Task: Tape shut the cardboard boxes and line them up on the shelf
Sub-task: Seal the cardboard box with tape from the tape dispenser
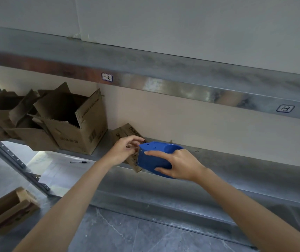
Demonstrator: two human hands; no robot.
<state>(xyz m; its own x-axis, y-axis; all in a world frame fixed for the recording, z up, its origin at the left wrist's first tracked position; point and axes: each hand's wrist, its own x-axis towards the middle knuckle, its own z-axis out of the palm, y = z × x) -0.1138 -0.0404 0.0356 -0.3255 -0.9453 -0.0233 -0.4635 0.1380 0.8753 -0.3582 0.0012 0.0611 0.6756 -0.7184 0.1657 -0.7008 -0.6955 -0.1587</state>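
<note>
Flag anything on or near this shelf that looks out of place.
At the left of the shelf, the open boxes sit jumbled and tilted, flaps ragged, not lined up. A lone box sits on the floor, with a pen lying farther back.

Sticker 1-2 (107, 77) on shelf beam (163, 86), sticker 1-3 (285, 108) further right

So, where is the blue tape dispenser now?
The blue tape dispenser is just right of centre in the head view, held in the right hand at the front edge of the shelf, next to the small cardboard box and the left hand.
</note>
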